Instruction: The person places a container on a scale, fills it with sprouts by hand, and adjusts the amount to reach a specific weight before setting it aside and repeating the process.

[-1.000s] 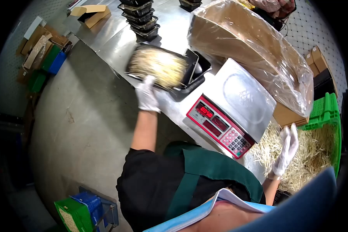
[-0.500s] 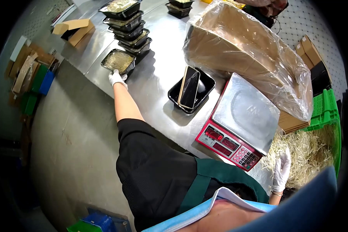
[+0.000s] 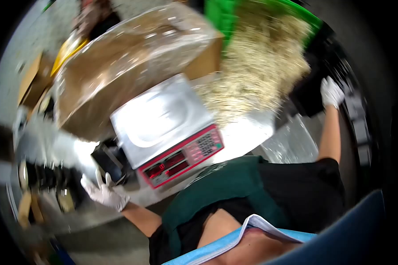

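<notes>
My left hand [image 3: 104, 192], in a white glove, is open with its fingers spread at the lower left. It is close to the black plastic tray with the phone [image 3: 109, 163], which is blurred here. My right hand [image 3: 332, 92], also gloved, is stretched out to the far right beside a dark black object [image 3: 307, 92] that I cannot make out. Its fingertips look slightly apart, with nothing seen in them. Between my arms stands a red digital scale [image 3: 181, 161] with a bare metal plate. A heap of pale bean sprouts [image 3: 261, 66] spills behind it.
A large cardboard box lined with clear plastic [image 3: 132, 57] stands behind the scale. A green crate [image 3: 219, 20] holds the sprouts. Stacked black trays [image 3: 48, 176] are blurred at the left. Clear plastic sheeting [image 3: 292, 141] lies near my right arm. Another person [image 3: 97, 20] shows at the top.
My view has swung to the right. My left hand has let go of the sprout-filled tray by the stack. My right hand has left the sprouts and reached out to the right.
</notes>
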Demonstrator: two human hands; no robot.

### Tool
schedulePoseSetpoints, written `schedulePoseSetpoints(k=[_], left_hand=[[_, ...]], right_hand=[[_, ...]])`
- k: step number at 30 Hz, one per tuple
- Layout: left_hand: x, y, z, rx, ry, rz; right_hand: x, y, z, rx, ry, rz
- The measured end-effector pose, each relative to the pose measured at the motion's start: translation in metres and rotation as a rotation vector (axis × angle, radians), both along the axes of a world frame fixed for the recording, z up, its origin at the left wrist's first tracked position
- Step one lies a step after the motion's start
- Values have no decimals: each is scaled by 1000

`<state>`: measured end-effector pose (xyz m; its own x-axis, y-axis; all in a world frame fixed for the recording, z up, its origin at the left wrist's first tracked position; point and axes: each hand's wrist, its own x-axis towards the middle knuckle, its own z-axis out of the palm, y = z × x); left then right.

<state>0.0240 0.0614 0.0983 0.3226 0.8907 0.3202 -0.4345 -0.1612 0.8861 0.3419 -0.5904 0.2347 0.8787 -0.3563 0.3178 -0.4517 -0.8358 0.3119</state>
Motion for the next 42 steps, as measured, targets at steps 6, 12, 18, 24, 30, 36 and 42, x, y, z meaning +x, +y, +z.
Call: schedulePoseSetpoints(k=[6, 12, 18, 24, 30, 36, 42], left_hand=[[63, -95, 9, 164, 11, -405], [85, -137, 27, 240, 306, -463], [166, -266, 47, -628, -143, -1151], [161, -240, 18, -646, -95, -750], [121, -209, 12, -593, -68, -350], [117, -206, 35, -489, -79, -523], [197, -261, 25, -438, 330, -763]], right_hand=[[19, -66, -18, 217, -96, 237], [5, -53, 1, 123, -522, 404], [-39, 120, -24, 227, -62, 1518], [-10, 186, -106, 705, 54, 1730], [8, 211, -227, 511, 274, 1416], [92, 194, -181, 1457, 785, 1039], [61, 186, -71, 1237, 749, 1501]])
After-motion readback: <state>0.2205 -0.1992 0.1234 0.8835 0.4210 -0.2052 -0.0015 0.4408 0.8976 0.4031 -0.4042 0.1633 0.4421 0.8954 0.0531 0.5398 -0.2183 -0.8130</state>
